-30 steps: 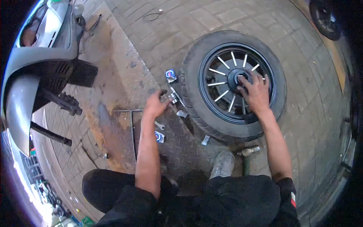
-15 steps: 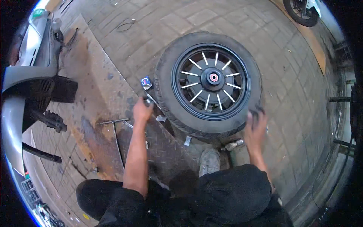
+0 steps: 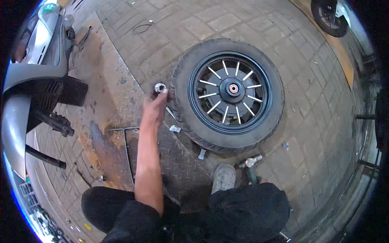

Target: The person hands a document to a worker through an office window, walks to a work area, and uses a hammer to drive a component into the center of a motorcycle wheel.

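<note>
My left hand [image 3: 154, 107], stretched forward beside the wheel, is closed around a short silver metal socket [image 3: 160, 87] with its round opening facing up. The wheel [image 3: 234, 56] lies flat on the ground with its black tyre on. At its hub, a bearing with a red seal [image 3: 234, 88] shows. By my right shoe is a hammer [image 3: 252, 162] with a metal head and a greenish handle. Only a bit of my right hand [image 3: 262, 180] shows, closed against that handle; my knee hides the rest.
On the rusty metal plate [image 3: 105, 81] lie a T-handle wrench [image 3: 125, 150] and small loose parts. Torn wrappers [image 3: 175, 128] lie by the tyre. A silver scooter body [image 3: 36, 79] stands at left; another vehicle's wheel [image 3: 330, 18] is at far right.
My left hand has moved forward, bringing the socket into clearer sight. My right hand has drawn back from the tyre's right edge to the hammer handle. The view has shifted slightly.
</note>
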Motion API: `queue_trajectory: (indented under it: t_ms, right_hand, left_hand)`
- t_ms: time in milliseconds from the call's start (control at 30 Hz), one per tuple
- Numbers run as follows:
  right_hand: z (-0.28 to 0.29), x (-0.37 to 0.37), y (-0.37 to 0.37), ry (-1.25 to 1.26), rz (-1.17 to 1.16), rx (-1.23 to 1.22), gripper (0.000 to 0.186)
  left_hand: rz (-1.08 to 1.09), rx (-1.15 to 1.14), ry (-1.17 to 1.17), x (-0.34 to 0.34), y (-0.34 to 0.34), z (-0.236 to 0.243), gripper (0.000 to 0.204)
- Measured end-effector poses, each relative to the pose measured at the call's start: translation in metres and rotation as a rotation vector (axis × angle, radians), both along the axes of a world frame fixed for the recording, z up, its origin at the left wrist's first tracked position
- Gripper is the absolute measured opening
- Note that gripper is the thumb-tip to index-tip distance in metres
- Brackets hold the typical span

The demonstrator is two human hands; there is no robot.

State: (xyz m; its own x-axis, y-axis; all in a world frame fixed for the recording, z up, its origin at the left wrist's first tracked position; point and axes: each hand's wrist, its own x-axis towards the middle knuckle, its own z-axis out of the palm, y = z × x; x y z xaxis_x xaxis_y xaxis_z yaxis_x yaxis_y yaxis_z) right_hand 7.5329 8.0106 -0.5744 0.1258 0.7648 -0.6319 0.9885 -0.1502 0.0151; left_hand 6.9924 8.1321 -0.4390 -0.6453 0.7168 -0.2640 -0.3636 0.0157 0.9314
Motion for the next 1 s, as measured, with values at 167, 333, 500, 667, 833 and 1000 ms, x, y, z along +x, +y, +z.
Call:
queue_trajectory:
  t_ms: [167,333,500,667,833,1000]
  right_hand:
    - [0.062,-0.012,0.021,0.418,-0.381,0.117,0.061]
    - [0.131,-0.051,0.050,0.848,-0.691,0.104,0.057]
    - [0.160,-0.078,0.071,0.913,-0.694,0.111,0.052]
    - [0.141,-0.076,0.090,0.922,-0.660,0.262,0.033]
    - [0.162,-0.109,0.132,1.037,-0.633,0.261,0.031]
    - [0.197,-0.137,0.168,1.138,-0.488,0.238,0.036]
  left_hand:
    - [-0.160,-0.140,0.340,0.063,0.036,0.018,0.038]
    - [-0.459,-0.158,0.970,0.111,0.088,-0.006,0.040]
    - [-0.388,-0.100,1.139,0.138,0.111,-0.051,0.049]
    - [-0.359,0.001,1.028,0.141,0.101,-0.065,0.067]
    - [-0.289,0.014,0.873,0.142,0.104,-0.069,0.062]
    - [-0.239,0.003,0.880,0.142,0.109,-0.072,0.052]
